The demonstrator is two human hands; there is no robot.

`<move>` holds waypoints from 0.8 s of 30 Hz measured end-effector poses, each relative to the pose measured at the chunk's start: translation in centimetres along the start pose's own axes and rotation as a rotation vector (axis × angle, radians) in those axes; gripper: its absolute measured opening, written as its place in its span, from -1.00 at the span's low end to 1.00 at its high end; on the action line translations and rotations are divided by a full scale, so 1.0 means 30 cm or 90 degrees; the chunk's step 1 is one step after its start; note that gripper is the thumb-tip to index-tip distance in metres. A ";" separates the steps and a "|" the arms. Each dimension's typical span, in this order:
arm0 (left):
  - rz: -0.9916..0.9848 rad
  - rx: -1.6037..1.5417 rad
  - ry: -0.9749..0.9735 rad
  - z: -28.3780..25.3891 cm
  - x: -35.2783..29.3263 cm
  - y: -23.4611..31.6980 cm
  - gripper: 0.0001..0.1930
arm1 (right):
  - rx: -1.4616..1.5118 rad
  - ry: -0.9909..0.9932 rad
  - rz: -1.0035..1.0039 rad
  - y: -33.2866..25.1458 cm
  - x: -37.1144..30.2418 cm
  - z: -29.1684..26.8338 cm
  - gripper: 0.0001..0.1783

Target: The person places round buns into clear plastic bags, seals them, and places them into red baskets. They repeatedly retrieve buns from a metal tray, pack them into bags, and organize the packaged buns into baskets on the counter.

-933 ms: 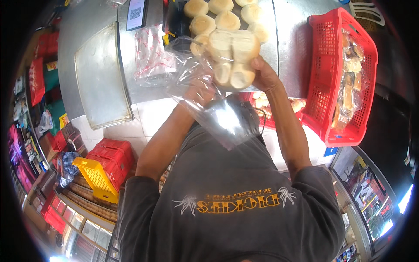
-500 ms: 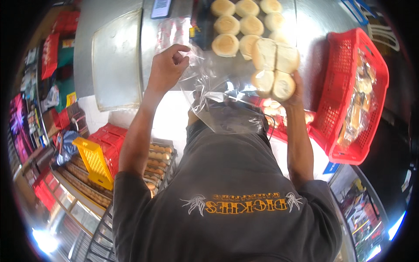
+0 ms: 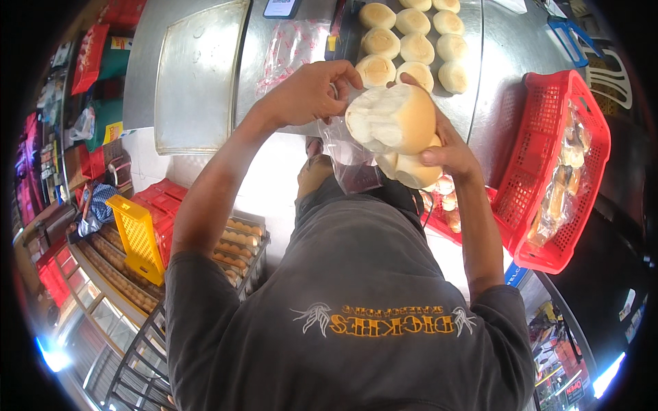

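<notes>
The steel counter (image 3: pixel 514 48) is filling the top of the view, and against the earlier view it is sitting lower and closer, with the red basket (image 3: pixel 548 171) now hanging off its right edge rather than lying beside the buns. The shallow metal tray (image 3: pixel 195 75) is lying on the counter's left part. A red crate (image 3: pixel 161 205) and a yellow crate (image 3: pixel 137 233) are standing below the counter's left edge, beside a wire rack of rolls (image 3: pixel 233 246).

The loose buns (image 3: pixel 411 41) are sitting in rows near the counter's far edge. A printed clear wrapper with red marks (image 3: pixel 291 44) is lying left of them, and bagged rolls (image 3: pixel 558 185) are resting inside the red basket.

The right hand (image 3: pixel 449 147) is cupping a stack of split buns (image 3: pixel 397 130) from below, now fewer and nearer the chest than half a second ago. The left hand (image 3: pixel 312 89), earlier raised and apart, has come across and is pinching the mouth of the clear plastic bag (image 3: pixel 349 154) just beside the buns; the bag is hanging below them over the counter's near edge.
</notes>
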State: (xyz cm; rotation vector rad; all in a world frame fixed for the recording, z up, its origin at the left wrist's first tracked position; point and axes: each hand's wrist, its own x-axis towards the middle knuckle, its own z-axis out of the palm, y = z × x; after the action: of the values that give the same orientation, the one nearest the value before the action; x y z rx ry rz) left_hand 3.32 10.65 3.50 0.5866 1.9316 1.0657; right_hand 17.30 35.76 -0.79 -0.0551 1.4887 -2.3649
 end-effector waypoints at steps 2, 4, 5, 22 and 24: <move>0.031 0.024 -0.005 0.017 0.000 -0.008 -0.68 | -0.039 -0.032 0.049 0.031 0.009 -0.017 0.48; 0.034 0.065 0.003 0.029 -0.009 -0.003 -0.71 | 0.002 -0.046 0.071 0.043 0.010 -0.014 0.42; 0.046 0.027 0.027 0.036 -0.010 -0.016 -0.72 | 0.003 -0.048 0.074 0.042 0.012 -0.009 0.40; 0.138 0.356 0.211 0.156 -0.047 -0.189 -0.49 | -0.300 0.085 0.101 0.165 0.034 0.066 0.33; 0.115 0.301 0.193 0.177 -0.050 -0.167 -0.41 | -0.351 0.088 0.165 0.148 0.045 0.082 0.35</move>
State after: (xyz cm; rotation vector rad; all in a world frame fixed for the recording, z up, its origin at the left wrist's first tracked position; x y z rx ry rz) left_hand 8.56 9.37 -1.63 0.9152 2.4613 0.8399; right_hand 17.75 31.49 -3.79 0.1615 2.0358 -1.7336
